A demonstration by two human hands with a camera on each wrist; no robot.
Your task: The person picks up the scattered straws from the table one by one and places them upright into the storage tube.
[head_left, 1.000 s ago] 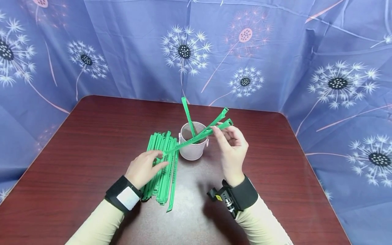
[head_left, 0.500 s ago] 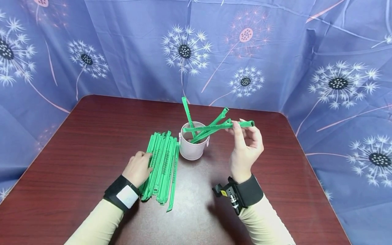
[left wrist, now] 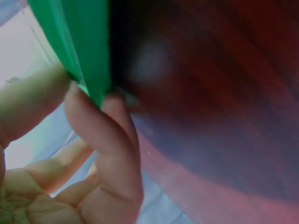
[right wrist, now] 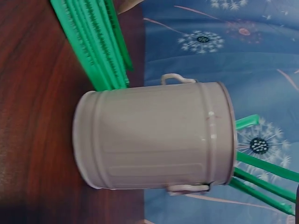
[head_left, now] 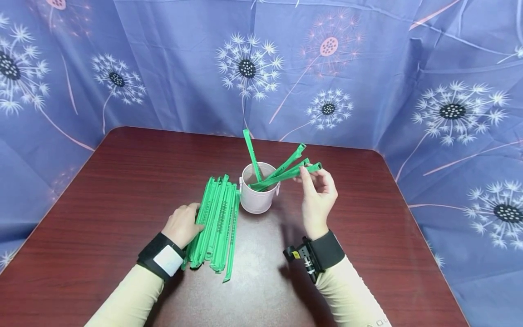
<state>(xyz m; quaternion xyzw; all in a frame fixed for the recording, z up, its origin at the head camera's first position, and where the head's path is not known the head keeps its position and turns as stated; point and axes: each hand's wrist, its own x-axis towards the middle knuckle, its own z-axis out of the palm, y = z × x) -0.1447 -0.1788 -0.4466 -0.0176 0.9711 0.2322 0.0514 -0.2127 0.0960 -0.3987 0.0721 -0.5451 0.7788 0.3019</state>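
Right hand [head_left: 318, 202]: your thumb and fingertips pinch a green straw [head_left: 314, 167], its far end now dropped into the mouth of the bucket [head_left: 256, 202], so partly in
Left hand [head_left: 181, 223]: your fingers pinch the left side of the pile [head_left: 218, 222]
Tabletop [head_left: 376, 218]: bucket toward far edge, pile nearer left edge
Count: one bucket, three standing straws [head_left: 253, 156], one held; pile too overlapped

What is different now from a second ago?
The left hand has moved from the held straw back to the left edge of the straw pile, pinching there. The right hand still pinches the held straw, which has shifted right; its free end is now at the bucket mouth. The bucket stayed put.
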